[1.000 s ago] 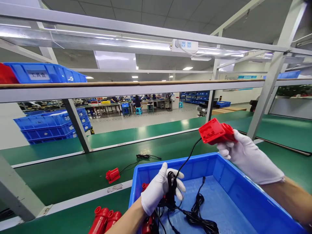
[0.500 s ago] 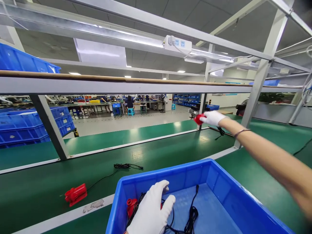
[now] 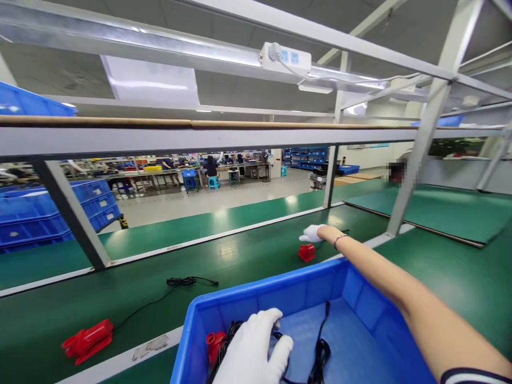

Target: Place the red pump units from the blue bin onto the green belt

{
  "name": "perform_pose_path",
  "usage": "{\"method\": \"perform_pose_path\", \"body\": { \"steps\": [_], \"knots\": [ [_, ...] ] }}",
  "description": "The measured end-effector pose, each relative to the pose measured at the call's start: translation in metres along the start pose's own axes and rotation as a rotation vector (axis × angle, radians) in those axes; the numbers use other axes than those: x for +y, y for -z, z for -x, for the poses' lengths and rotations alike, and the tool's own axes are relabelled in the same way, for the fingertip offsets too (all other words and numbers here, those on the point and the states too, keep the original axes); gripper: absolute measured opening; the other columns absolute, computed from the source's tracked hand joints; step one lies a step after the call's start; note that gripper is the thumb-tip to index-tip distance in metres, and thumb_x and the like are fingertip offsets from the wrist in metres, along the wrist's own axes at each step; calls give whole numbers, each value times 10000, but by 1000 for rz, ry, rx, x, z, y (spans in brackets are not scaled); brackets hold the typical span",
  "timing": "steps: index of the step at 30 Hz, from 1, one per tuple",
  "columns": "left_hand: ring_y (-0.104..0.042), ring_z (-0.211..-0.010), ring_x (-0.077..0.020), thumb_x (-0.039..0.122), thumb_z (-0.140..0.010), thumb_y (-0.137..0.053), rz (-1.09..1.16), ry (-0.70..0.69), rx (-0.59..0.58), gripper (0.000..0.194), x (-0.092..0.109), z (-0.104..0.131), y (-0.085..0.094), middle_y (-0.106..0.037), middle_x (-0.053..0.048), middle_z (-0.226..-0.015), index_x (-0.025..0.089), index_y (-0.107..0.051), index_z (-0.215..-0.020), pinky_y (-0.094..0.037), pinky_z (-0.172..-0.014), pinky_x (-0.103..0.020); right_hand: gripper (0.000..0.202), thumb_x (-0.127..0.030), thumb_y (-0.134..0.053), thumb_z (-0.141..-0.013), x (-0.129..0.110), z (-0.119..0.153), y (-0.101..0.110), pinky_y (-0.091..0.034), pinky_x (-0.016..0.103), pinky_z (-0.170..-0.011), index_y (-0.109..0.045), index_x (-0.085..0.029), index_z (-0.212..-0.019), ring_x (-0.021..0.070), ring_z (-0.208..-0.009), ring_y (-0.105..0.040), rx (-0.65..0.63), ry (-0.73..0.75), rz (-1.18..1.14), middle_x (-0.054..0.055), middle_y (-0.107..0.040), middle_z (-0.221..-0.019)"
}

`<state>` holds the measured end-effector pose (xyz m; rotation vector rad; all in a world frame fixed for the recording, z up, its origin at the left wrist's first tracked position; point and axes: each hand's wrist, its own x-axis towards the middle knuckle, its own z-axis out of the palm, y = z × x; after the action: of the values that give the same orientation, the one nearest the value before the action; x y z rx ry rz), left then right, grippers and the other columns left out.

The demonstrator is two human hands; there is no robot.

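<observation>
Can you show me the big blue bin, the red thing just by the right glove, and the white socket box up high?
Blue bin [image 3: 304, 290]: head view, inside of its far wall.
Red thing [image 3: 307, 253]: head view, middle of its body.
White socket box [image 3: 288, 63]: head view, its front face.

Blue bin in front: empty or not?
Not empty: a red part and black cords show inside the bin; left hand hides some.
</observation>
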<state>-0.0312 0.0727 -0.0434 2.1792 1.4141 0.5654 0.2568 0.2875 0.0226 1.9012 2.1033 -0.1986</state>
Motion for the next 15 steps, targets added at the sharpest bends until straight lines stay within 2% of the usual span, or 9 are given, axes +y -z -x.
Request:
{"method": "perform_pose_path", "body": {
  "steps": [2, 4, 7, 9, 11, 13, 15],
  "knots": [
    [-546, -1218, -255, 441, -903, -442, 11, -41, -19, 473, 0, 1, 3, -606, -86, -1313, 221, -555, -1306, -402, -1075, -405, 376, -438, -499, -986, -2, 29, 8, -474, 433, -935, -596, -127, -1173, 210, -1033, -596, 59, 83, -4, 97, -613, -1152],
    [-568, -1185, -240, 434, -919, -422, 31, -74, -31, 452, 1, 2, 4, -622, -80, -1283, 224, -547, -1299, -420, -1053, -400, 402, -462, -433, -996, -8, 72, 9, -449, 406, -935, -617, -147, -1167, 216, -1031, -596, 87, 175, -9, 100, -628, -1143],
    [-575, -1173, -244, 428, -920, -436, 78, -104, -27, 423, 2, 3, 3, -634, -76, -1260, 226, -553, -1273, -421, -1042, -409, 394, -502, -474, -928, -23, 152, -13, -454, 313, -833, -701, -202, -1045, 211, -936, -634, 7, 318, -1, 73, -691, -1023],
    [-579, -1170, -243, 428, -921, -445, 117, -117, -30, 410, 3, 5, 2, -641, -73, -1249, 227, -558, -1259, -420, -1039, -404, 318, -501, -595, -818, -32, 204, -43, -464, 275, -714, -739, -224, -878, 201, -808, -662, -102, 381, 20, 44, -713, -852],
    [-588, -1157, -240, 426, -924, -447, 148, -124, -37, 396, 4, 8, 2, -650, -73, -1235, 226, -562, -1245, -421, -1034, -395, 326, -515, -668, -707, -38, 243, -82, -462, 281, -599, -668, -217, -576, 212, -648, -662, -214, 378, 61, 23, -639, -578],
    [-592, -1147, -238, 427, -927, -443, 158, -129, -48, 387, 5, 10, 3, -652, -74, -1227, 224, -567, -1232, -421, -1027, -391, 584, -596, -690, -609, -39, 269, -123, -457, 319, -531, -391, -197, -306, 248, -525, -639, -324, 296, 125, 17, -437, -346],
    [-589, -1145, -240, 429, -929, -435, 150, -134, -55, 384, 7, 12, 5, -652, -75, -1224, 219, -576, -1219, -417, -1021, -392, 736, -641, -686, -546, -39, 282, -158, -465, 358, -530, -200, -189, -228, 281, -499, -639, -415, 164, 173, 20, -307, -269]
  ]
}}
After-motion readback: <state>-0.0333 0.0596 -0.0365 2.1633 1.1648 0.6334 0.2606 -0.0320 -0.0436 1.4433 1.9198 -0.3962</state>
